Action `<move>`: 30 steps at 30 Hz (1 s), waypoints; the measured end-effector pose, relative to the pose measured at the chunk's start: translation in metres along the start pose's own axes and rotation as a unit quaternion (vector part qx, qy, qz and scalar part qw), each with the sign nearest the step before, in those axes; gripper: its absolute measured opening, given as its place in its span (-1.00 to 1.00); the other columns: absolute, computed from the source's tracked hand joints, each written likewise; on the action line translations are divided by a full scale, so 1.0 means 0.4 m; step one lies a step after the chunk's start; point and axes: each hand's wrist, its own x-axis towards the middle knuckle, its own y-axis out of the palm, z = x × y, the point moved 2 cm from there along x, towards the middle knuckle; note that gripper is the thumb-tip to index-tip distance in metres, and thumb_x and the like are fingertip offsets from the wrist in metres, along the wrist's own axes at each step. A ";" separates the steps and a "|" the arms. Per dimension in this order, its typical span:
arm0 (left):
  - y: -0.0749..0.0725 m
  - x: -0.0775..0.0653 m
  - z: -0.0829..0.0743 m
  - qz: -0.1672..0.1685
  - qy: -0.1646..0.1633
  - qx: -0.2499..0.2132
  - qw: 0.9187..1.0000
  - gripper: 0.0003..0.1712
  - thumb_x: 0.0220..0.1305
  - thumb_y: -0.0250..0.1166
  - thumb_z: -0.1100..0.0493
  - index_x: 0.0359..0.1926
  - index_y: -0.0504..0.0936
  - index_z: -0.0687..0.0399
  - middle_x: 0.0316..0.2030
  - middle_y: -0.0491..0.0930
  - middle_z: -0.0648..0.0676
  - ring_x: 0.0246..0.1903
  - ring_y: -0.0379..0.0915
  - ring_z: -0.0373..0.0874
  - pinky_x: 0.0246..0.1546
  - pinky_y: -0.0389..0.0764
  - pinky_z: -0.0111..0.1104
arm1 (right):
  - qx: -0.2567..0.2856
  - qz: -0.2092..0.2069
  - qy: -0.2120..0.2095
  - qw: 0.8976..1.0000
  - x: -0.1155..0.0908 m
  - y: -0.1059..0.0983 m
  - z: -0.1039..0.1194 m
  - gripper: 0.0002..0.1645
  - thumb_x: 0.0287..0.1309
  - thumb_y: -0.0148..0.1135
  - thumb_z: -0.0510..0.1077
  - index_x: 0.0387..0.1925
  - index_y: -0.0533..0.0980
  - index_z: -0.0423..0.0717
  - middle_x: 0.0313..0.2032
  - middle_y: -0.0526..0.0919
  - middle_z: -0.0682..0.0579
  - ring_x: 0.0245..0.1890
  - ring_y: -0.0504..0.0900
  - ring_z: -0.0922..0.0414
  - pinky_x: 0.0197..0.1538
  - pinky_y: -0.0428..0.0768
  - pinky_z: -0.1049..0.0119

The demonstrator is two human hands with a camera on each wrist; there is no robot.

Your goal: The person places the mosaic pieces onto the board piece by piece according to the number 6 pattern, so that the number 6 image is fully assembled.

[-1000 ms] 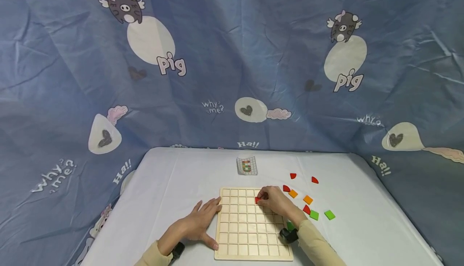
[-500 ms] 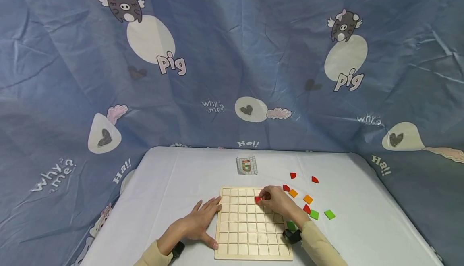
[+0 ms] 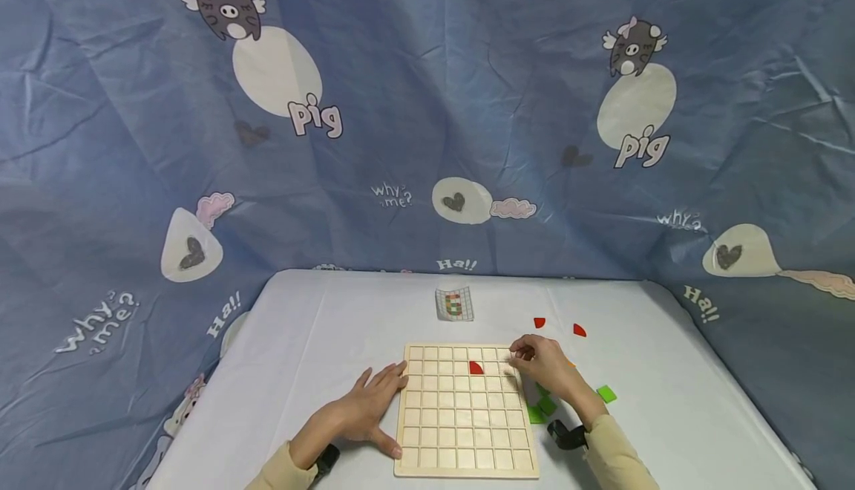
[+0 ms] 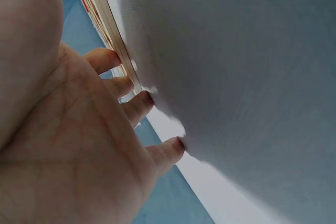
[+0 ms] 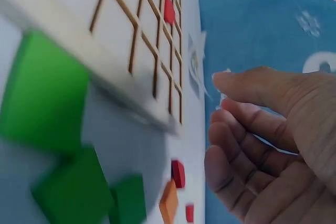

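Observation:
A wooden grid board [image 3: 448, 419] lies on the white table, with a red quarter-circle tile [image 3: 476, 367] in one of its upper cells. Against the board's left edge rests my left hand [image 3: 369, 410], fingers spread; its fingertips touch the wooden side in the left wrist view. My right hand [image 3: 544, 364] hovers over the board's upper right edge. In the right wrist view its fingers [image 5: 228, 174] are loosely bent, apart from the thumb, and hold nothing. Beneath and beside it lie green tiles [image 5: 47, 93] and an orange tile [image 5: 168, 202], partly hidden in the head view.
Red quarter-circle tiles [image 3: 580, 330] lie at the back right of the table. A light green square tile [image 3: 606, 393] sits farther right. Behind the board is a paper pattern card [image 3: 454, 304] with a coloured grid. A blue printed cloth [image 3: 374, 104] hangs behind the table.
My right hand has let go of the red quarter-circle tile, which stays in its cell, and has moved right to the board's edge. The left hand has not moved.

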 end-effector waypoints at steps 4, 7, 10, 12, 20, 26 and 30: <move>0.005 0.001 0.004 -0.002 0.000 0.006 1.000 0.37 -0.31 0.47 -0.44 0.42 0.07 0.12 0.52 -0.18 0.22 0.50 -0.24 0.18 0.38 -0.16 0.27 | -0.014 -0.027 0.015 0.999 0.002 -0.033 -0.029 -0.81 0.09 0.38 -0.19 -0.23 0.62 -0.13 -0.38 0.63 0.13 -0.35 0.56 0.24 -0.33 0.54 0.42; 0.009 0.001 0.006 -0.002 0.000 0.011 1.000 0.36 -0.31 0.46 -0.45 0.41 0.08 0.10 0.52 -0.17 0.22 0.50 -0.22 0.17 0.38 -0.15 0.26 | -0.024 -0.041 0.019 0.999 0.001 -0.054 -0.049 -0.79 0.08 0.38 -0.21 -0.21 0.62 -0.16 -0.36 0.64 0.10 -0.33 0.57 0.21 -0.32 0.54 0.41; 0.009 0.001 0.006 0.001 -0.002 0.011 1.000 0.37 -0.32 0.46 -0.46 0.42 0.07 0.09 0.52 -0.18 0.21 0.50 -0.23 0.17 0.39 -0.16 0.26 | -0.022 -0.044 0.033 0.998 -0.001 -0.068 -0.068 -0.75 0.08 0.37 -0.21 -0.18 0.61 -0.20 -0.34 0.65 0.05 -0.32 0.57 0.17 -0.34 0.55 0.39; 0.008 0.001 0.006 0.002 -0.005 0.013 1.000 0.37 -0.32 0.46 -0.46 0.42 0.07 0.10 0.52 -0.18 0.20 0.50 -0.24 0.16 0.39 -0.16 0.25 | -0.022 -0.044 0.040 0.998 -0.002 -0.073 -0.078 -0.73 0.09 0.36 -0.20 -0.16 0.60 -0.22 -0.32 0.65 0.03 -0.30 0.58 0.14 -0.34 0.56 0.38; 0.002 0.001 0.003 0.001 -0.002 0.008 1.000 0.38 -0.32 0.46 -0.46 0.43 0.07 0.13 0.52 -0.18 0.22 0.50 -0.25 0.18 0.39 -0.16 0.26 | -0.036 -0.046 0.074 0.996 0.006 -0.072 -0.105 -0.68 0.06 0.40 -0.16 -0.15 0.60 -0.23 -0.28 0.67 -0.01 -0.27 0.62 0.10 -0.27 0.61 0.29; 0.000 0.000 0.000 0.001 -0.005 0.011 1.000 0.39 -0.32 0.45 -0.47 0.43 0.06 0.12 0.52 -0.19 0.20 0.50 -0.25 0.16 0.40 -0.16 0.24 | -0.045 -0.037 0.092 0.994 0.009 -0.058 -0.119 -0.61 0.01 0.44 -0.16 -0.12 0.59 -0.27 -0.25 0.68 -0.06 -0.25 0.61 0.09 -0.14 0.64 0.16; 0.000 0.001 -0.002 0.002 -0.009 0.011 1.000 0.39 -0.33 0.45 -0.46 0.43 0.06 0.12 0.52 -0.19 0.20 0.51 -0.25 0.16 0.40 -0.16 0.24 | -0.052 -0.030 0.099 0.993 0.012 -0.050 -0.126 -0.61 -0.02 0.46 -0.18 -0.13 0.60 -0.27 -0.25 0.67 -0.06 -0.28 0.58 0.12 -0.14 0.63 0.19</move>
